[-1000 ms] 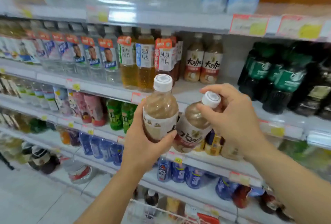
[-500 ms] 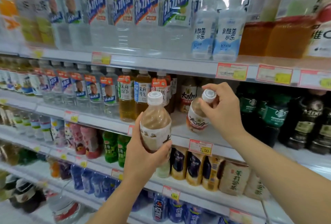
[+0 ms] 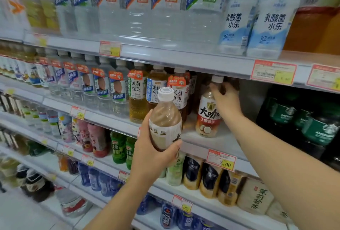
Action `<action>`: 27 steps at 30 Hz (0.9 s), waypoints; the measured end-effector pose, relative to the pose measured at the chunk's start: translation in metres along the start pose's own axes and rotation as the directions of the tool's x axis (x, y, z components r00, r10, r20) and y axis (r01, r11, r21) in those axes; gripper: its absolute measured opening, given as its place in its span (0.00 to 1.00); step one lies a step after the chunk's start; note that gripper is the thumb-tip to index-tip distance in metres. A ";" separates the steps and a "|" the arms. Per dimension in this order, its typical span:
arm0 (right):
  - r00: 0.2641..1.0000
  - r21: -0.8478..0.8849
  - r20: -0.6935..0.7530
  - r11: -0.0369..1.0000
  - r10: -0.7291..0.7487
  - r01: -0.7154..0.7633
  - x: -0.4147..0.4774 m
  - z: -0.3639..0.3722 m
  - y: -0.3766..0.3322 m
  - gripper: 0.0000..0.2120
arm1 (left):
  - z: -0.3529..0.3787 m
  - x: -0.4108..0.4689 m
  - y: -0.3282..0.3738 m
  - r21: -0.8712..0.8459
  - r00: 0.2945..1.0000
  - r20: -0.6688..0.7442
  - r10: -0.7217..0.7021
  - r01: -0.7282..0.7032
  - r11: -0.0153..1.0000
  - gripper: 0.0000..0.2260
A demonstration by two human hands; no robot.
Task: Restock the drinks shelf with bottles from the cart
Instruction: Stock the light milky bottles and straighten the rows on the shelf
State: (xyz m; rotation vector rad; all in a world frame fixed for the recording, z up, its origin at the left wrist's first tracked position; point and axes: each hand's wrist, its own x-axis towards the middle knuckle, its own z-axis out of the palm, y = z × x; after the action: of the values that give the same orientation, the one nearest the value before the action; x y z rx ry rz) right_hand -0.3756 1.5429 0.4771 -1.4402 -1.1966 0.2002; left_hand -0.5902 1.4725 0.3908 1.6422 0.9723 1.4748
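Note:
My left hand [image 3: 150,153] grips a white-capped bottle of milky brown coffee [image 3: 165,119] upright in front of the drinks shelf [image 3: 217,142]. A second bottle of the same drink [image 3: 207,115] stands upright on that shelf, its red and white label facing me. My right hand [image 3: 225,99] reaches into the shelf and holds this bottle by its neck, just under the cap. The cart is out of view.
Tea bottles [image 3: 138,97] stand directly left of the placed bottle, dark green-labelled coffee bottles [image 3: 320,126] to the right. The shelf board above [image 3: 184,58] hangs low over the caps. A bare patch of shelf lies right of the placed bottle. More drinks fill the lower shelves.
My right hand carried its bottle up and back onto the shelf and stood it upright. My left hand rose a little with its bottle. The view tilted upward.

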 end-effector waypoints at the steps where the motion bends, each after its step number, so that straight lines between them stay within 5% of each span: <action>1: 1.000 0.009 0.021 1.000 0.009 -0.009 -0.001 0.004 0.005 0.17 | 0.001 0.001 -0.001 0.005 1.000 0.000 -0.003 0.003 1.000 0.41; 6: 0.998 -0.192 0.062 0.981 -0.002 0.014 -0.030 0.010 0.058 0.44 | 0.002 0.002 -0.006 -0.005 1.000 0.004 -0.007 0.007 1.000 0.40; 11: 0.976 -0.298 0.189 0.954 0.104 -0.044 -0.023 0.017 0.081 0.37 | 0.003 0.002 -0.007 -0.027 1.000 -0.015 -0.006 0.006 1.000 0.39; 15: 0.990 -0.352 0.128 0.936 0.060 -0.011 -0.007 0.030 0.079 0.36 | -0.003 0.001 -0.007 -0.017 1.000 -0.014 -0.009 0.009 1.000 0.38; 24: 0.984 -0.204 0.175 0.979 0.044 -0.007 -0.023 0.008 0.058 0.39 | -0.002 -0.004 0.002 -0.003 1.000 0.010 0.009 -0.009 1.000 0.38; 27: 0.932 -0.047 0.363 0.999 -0.009 0.028 -0.067 -0.037 0.032 0.37 | 0.016 -0.001 0.015 -0.029 0.997 0.065 0.046 -0.044 0.999 0.38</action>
State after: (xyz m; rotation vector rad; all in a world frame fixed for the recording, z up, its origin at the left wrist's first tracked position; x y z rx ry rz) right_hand -0.3631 1.4771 0.4285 -1.4755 -1.5238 0.4409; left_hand -0.5738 1.4644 0.4020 1.6919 0.8811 1.4481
